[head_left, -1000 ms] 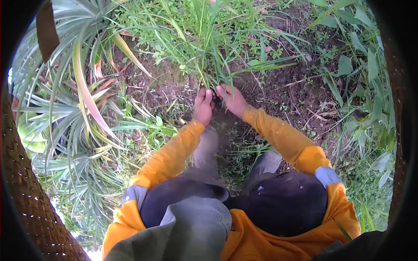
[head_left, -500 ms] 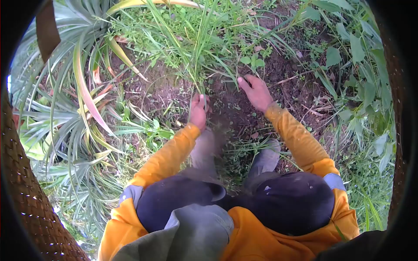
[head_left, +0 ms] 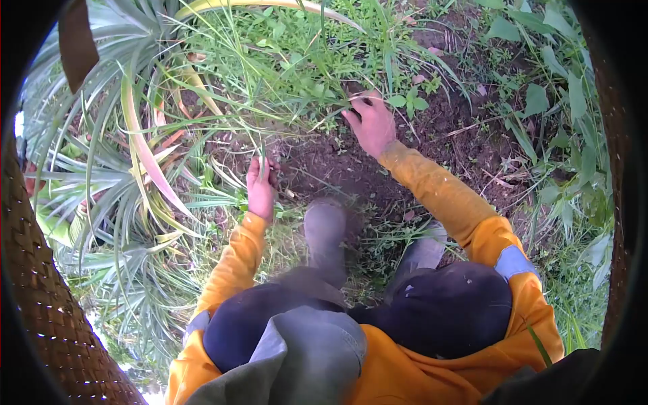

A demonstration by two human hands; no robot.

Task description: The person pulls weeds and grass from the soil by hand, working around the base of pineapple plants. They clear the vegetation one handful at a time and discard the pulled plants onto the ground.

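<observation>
My left hand (head_left: 261, 189) is closed around the lower ends of long green grass blades (head_left: 262, 150), which fan out above it. Beyond it, to the right, my right hand (head_left: 373, 128) reaches to the edge of the low weeds (head_left: 324, 94). Its thumb and bent fingers are apart, and I see nothing held between them. The fingertips partly disappear among thin stems. Between and below the hands lies bare dark soil (head_left: 317, 165).
Spiky long-leaved plants (head_left: 135, 179) crowd the left side. Leafy climbing plants (head_left: 574, 135) stand on the right. My boots (head_left: 325, 226) rest on the soil below my hands. A woven brim (head_left: 50, 310) frames the view.
My left hand has moved left and slightly down with the grass blades, which now lean over. My right hand has shifted left and up, into the weeds.
</observation>
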